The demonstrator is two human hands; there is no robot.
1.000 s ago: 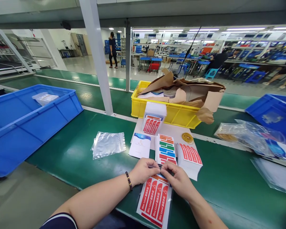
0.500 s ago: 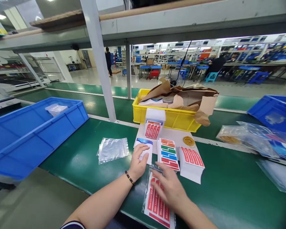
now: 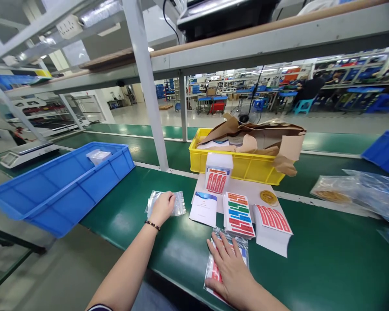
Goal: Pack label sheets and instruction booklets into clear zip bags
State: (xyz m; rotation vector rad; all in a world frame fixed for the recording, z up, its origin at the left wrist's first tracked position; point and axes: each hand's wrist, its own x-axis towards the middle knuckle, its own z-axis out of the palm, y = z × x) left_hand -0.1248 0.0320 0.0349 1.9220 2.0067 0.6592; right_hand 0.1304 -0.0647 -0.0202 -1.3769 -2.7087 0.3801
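Observation:
My right hand [image 3: 231, 268] lies flat, fingers spread, on a clear bag holding a red sticker sheet [image 3: 215, 272] near the front edge of the green belt [image 3: 324, 263]. My left hand [image 3: 162, 207] reaches left and rests on a small pile of empty clear zip bags [image 3: 179, 204], fingers curled over them. Between the hands lie a white card with a blue top [image 3: 203, 208], a stack of multicoloured label sheets [image 3: 238, 214] and a stack of red label sheets [image 3: 272, 219].
A yellow crate [image 3: 243, 166] with brown paper stands behind the stacks, a white packet of red stickers [image 3: 217, 175] leaning on it. Rubber bands [image 3: 268, 197] lie nearby. A blue crate [image 3: 63, 185] sits left, plastic bags [image 3: 356, 190] and another blue crate [image 3: 384, 151] right. A steel post [image 3: 149, 90] rises behind.
Both hands left the top of the bagged sheet. My left hand moved left, past the white card, onto the empty zip bags. My right hand flattened on the bagged sheet. The camera tilted up.

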